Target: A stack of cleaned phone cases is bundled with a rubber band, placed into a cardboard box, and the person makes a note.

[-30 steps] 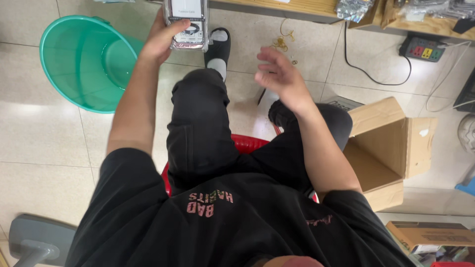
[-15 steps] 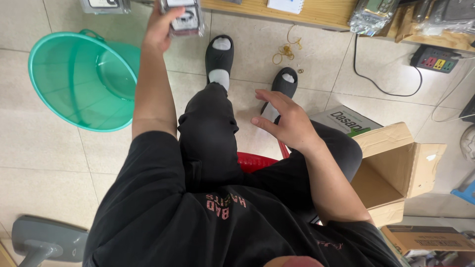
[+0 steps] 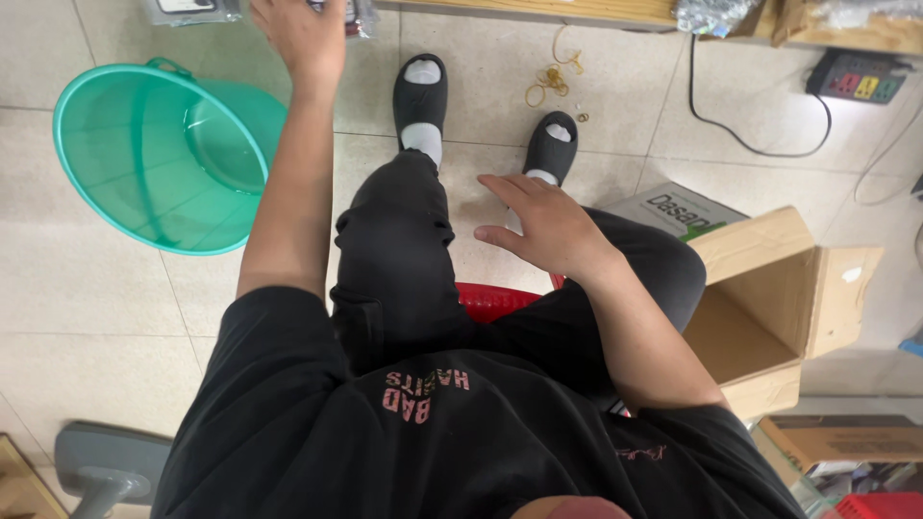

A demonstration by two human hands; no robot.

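Note:
I sit on a red stool (image 3: 495,300) in black trousers and black slippers. My left hand (image 3: 300,34) reaches forward to the top edge of the view, resting on a clear-wrapped packet (image 3: 358,16) on the floor; whether it grips the packet is hidden by the frame edge. My right hand (image 3: 540,226) hovers over my right knee with fingers spread and holds nothing.
A green plastic basin (image 3: 154,154) stands on the tiled floor at left. An open cardboard box (image 3: 769,308) sits at right, a flat printed box (image 3: 673,210) behind it. Rubber bands (image 3: 550,79), a power strip (image 3: 859,75) with cable, and a wooden pallet edge (image 3: 538,10) lie ahead.
My left hand and its packet have slid up to the view's top edge as the camera tilted down. My right hand has lowered from mid-air toward my right knee.

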